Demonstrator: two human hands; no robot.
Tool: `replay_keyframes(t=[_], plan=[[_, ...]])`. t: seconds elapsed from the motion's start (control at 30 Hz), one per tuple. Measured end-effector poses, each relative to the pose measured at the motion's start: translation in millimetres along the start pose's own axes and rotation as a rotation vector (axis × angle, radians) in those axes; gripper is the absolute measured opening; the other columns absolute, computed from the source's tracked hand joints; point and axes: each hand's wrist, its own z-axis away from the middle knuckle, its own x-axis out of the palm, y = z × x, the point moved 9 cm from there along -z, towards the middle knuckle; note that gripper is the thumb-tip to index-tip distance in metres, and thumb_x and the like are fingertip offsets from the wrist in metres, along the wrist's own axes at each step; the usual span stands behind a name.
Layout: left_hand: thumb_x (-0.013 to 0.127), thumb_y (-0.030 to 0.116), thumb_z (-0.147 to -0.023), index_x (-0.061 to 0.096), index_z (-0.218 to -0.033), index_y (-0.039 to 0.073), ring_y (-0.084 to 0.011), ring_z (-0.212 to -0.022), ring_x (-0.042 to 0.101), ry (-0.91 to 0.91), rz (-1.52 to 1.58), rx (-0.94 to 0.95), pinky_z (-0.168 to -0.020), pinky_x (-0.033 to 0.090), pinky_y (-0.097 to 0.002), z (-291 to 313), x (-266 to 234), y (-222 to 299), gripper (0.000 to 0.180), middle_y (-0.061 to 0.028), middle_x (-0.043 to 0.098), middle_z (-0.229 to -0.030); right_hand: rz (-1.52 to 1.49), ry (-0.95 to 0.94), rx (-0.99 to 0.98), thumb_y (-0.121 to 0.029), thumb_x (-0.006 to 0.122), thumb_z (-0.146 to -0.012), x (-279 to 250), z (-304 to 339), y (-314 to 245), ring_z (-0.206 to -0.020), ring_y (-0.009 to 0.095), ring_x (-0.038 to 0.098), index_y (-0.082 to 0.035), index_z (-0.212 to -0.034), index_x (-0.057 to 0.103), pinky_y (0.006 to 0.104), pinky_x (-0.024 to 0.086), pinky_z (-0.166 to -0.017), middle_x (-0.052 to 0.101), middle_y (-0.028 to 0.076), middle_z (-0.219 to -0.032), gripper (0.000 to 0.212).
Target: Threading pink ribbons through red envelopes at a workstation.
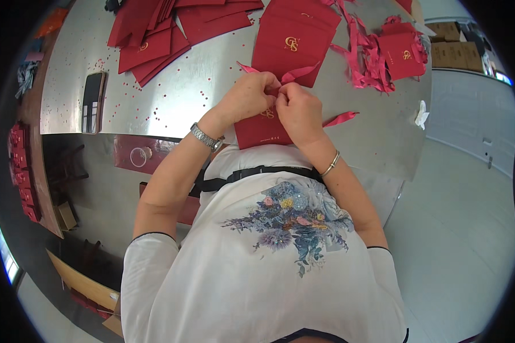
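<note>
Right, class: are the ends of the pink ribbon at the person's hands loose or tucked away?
Loose: pink ribbon sticks out, free-tipped, past the fingers, which hide any knot.

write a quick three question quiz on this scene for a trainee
1. True or false: the phone lies on the table, left of both hands.
2. Pick one. At the wrist of the left hand is:
A) a bracelet
B) a watch
C) a glove cuff
3. Fill the gap: the fingers of the left hand and right hand meet at a pink ____.

Key: 1 true; 2 B; 3 ribbon
</note>
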Motion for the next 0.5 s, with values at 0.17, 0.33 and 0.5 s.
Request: replay_keyframes(t=[0.17,0.33,0.5], plan=[[0.063,0.003,-0.080,0.064,-0.102,-0.002,-0.0153,-0.085,0.064,0.022,0.035,0.030,-0.076,0.050,-0.0265,1.8,-3.9,0.6,0.022,-0.0092,0.069,-0.091,-0.059,-0.058,0.051,-0.013,0.059,-0.084,1.0,-2.6,6.8,-0.073,0.036,0.064,-0.003,-0.092,0.056,0.0463,0.050,-0.067,0.065,0.016,-0.079,0.013],[0.062,0.013,-0.080,0.069,-0.097,0.001,-0.0216,-0.082,0.066,-0.071,0.104,-0.078,-0.076,0.050,-0.0327,-11.6,-13.4,-4.6,0.022,-0.0141,0.070,-0.087,-0.126,-0.174,-0.020,-0.013,0.062,-0.083,1.4,-7.3,2.6,-0.074,0.036,0.064,-0.003,-0.100,0.052,0.0452,0.050,-0.067,0.065,0.016,-0.078,0.022],[0.059,0.009,-0.085,0.067,-0.093,-0.001,-0.0152,-0.078,0.061,-0.280,0.057,-0.155,-0.073,0.048,-0.0287,-13.5,-5.0,-8.2,0.016,-0.0091,0.069,-0.085,-0.306,-0.253,0.061,-0.014,0.069,-0.079,1.8,-5.7,6.5,-0.074,0.034,0.064,-0.004,-0.101,0.051,0.0423,0.050,-0.067,0.065,0.015,-0.077,0.030]])
